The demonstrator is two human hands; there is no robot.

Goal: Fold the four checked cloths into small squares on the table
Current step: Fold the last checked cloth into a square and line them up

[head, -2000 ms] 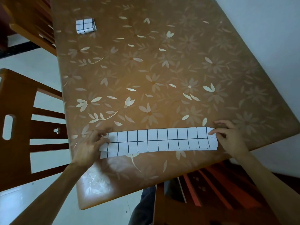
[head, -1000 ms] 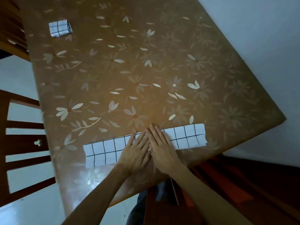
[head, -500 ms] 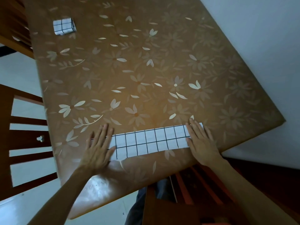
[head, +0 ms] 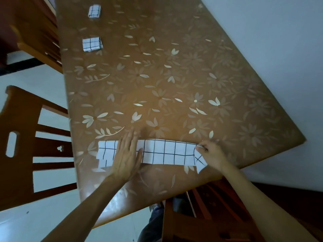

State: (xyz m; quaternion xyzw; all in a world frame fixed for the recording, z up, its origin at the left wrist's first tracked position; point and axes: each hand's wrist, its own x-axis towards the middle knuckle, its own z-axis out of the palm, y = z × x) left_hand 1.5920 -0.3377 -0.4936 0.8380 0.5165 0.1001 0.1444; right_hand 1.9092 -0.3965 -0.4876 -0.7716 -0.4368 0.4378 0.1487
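Note:
A white checked cloth (head: 167, 152), folded into a long narrow strip, lies across the near part of the brown flowered table (head: 174, 81). My left hand (head: 126, 157) presses flat on the strip left of its middle, fingers straight. My right hand (head: 212, 153) pinches the strip's right end, which is lifted and bent over. Two checked cloths folded into small squares sit at the far left of the table, one (head: 92, 44) nearer and one (head: 94, 11) farther.
A wooden chair (head: 22, 145) stands at the table's left side, another (head: 36, 32) farther back. A third chair (head: 201, 222) is below the near edge by my legs. A pale wall (head: 271, 41) runs along the table's right edge.
My left hand slid right along the strip and now presses left of its middle. My right hand went from lying flat to pinching and lifting the right end. The view widened to show a second folded square.

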